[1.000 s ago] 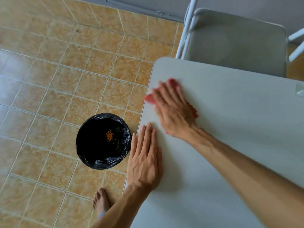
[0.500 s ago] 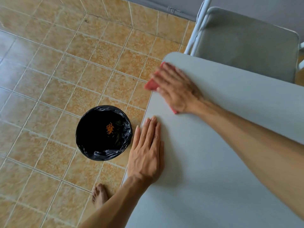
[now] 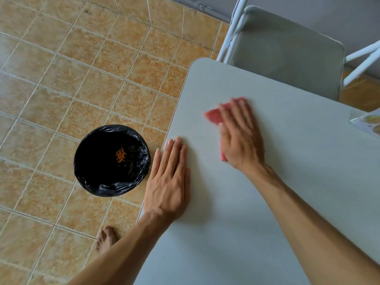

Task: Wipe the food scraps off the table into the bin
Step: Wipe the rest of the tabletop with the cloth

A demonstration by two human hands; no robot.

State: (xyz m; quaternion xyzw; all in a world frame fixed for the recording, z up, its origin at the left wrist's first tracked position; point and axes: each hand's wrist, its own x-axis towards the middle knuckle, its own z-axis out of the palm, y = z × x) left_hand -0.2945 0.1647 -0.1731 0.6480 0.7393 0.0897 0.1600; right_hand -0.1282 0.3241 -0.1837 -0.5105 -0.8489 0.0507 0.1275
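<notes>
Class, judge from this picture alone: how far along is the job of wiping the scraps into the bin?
Done: orange scraps lie in the black-lined bin, and the table shows none. In hand: the right hand presses a red cloth on the tabletop, blurred mid-wipe; the left hand lies flat at the edge. Left: probably only finishing passes.

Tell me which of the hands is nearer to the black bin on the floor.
Left. The left hand lies flat at the table edge beside the bin; the right hand presses the red cloth farther in.
</notes>
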